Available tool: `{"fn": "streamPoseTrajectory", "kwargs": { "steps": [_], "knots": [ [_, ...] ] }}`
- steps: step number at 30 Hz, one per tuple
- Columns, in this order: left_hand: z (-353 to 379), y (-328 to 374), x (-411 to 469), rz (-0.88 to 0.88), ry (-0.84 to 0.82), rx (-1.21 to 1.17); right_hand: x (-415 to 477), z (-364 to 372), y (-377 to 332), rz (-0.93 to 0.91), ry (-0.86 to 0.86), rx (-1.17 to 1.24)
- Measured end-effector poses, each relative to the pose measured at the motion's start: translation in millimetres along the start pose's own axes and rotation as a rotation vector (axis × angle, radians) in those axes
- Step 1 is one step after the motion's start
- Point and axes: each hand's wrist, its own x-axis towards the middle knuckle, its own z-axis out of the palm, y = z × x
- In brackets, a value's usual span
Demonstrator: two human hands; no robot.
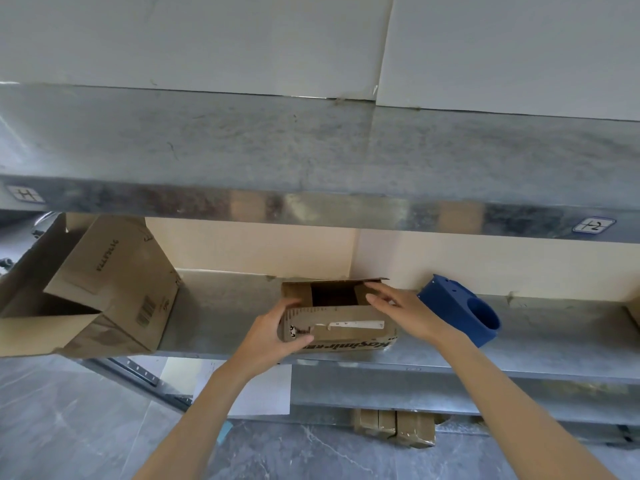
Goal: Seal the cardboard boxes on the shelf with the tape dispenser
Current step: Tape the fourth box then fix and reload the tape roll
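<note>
A small cardboard box [341, 323] stands at the front edge of the metal shelf [225, 313], its top partly open with a dark gap between the flaps. My left hand [277, 332] grips the box's left front corner, thumb on the front face. My right hand [398, 306] rests with straight fingers on the right top flap. A blue tape dispenser [460, 310] lies on the shelf just right of the box, behind my right wrist.
A large open cardboard box [104, 289] sits tilted at the shelf's left end. An upper shelf [311, 150] overhangs the working space. Taped cartons [394, 427] lie on the floor below. Another box edge [633, 313] shows at far right.
</note>
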Motion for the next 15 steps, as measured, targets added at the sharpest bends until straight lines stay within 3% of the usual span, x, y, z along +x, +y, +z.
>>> {"fn": "streamPoseTrajectory", "kwargs": {
  "steps": [3,7,10,15],
  "knots": [
    [3.4,-4.8,3.3,0.022,0.17,-0.003,1.7,-0.5,11.2,-0.024,0.01,-0.043],
    [5.8,-13.9,6.3,0.026,0.35,0.059,8.7,6.3,33.0,-0.125,0.226,-0.138],
    [6.5,-17.6,10.8,0.007,0.249,-0.008,8.9,9.8,35.3,-0.137,0.35,-0.15],
    [9.2,-28.1,17.2,0.037,0.17,0.022,9.7,11.3,40.3,-0.185,0.29,-0.251]
  ]
}}
